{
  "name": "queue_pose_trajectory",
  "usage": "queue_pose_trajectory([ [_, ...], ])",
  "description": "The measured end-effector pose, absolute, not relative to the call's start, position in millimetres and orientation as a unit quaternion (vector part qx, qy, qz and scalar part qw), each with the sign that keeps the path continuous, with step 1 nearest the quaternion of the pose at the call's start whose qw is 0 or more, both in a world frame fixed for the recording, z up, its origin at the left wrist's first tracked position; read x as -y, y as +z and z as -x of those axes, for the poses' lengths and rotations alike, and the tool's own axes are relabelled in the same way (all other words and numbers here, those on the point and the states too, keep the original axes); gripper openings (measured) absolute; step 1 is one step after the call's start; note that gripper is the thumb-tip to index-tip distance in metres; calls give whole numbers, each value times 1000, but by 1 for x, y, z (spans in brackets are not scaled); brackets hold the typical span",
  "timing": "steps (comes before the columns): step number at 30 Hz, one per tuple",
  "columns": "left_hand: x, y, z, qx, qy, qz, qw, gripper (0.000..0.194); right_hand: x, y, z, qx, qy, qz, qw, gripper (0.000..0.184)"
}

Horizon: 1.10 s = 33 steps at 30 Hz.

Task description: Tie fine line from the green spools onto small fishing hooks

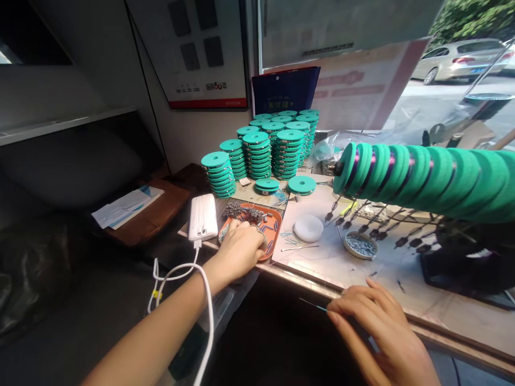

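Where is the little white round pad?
In the head view, the white round pad lies on the table just right of the orange tray, with the small dish of beads on its right.

Wall poster: showing "50" in red within a short printed line above its red bottom band; remaining characters and window-sign lettering staying too blurred to read.

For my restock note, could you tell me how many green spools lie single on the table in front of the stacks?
2: one spool just before the stacks, left; the other spool right of it. More may hide behind the stacks.
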<state>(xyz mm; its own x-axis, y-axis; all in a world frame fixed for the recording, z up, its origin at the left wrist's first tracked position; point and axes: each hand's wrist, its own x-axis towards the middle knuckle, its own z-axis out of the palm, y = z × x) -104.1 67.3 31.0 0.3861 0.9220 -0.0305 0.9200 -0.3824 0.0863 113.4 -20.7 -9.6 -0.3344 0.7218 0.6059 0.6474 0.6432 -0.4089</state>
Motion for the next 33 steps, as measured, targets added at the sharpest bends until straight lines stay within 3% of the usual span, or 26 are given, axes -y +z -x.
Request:
queue_pose_trajectory([
  [3, -64, 35, 109, -569, 42, -821, 15, 10, 22, -12, -116, 813, 49, 422, 397, 3],
  [5, -56, 40, 109, -585, 138, -799, 36, 10, 24, -12, -117, 813, 51, 425, 396, 4],
  [7, -41, 41, 103, -581, 302, -742, 140, 9, 27, -11, -119, 809, 55, 430, 397, 6],
  [9, -22, 36, 89, -535, 451, -639, 321, 3, 30, -9, -119, 800, 57, 439, 406, 7],
  [11, -1, 23, 72, -499, 505, -521, 475, 9, 32, -7, -119, 796, 54, 442, 410, 8],
  [15, 26, -7, 46, -471, 540, -311, 624, 26, 36, -8, -119, 803, 37, 443, 397, 9],
  [19, 31, -16, 43, -458, 556, -266, 640, 34, 38, -11, -117, 811, 29, 444, 379, 8],
  [33, 31, -13, 44, -487, 560, -301, 599, 33, 36, -13, -114, 815, 23, 452, 362, 6],
])
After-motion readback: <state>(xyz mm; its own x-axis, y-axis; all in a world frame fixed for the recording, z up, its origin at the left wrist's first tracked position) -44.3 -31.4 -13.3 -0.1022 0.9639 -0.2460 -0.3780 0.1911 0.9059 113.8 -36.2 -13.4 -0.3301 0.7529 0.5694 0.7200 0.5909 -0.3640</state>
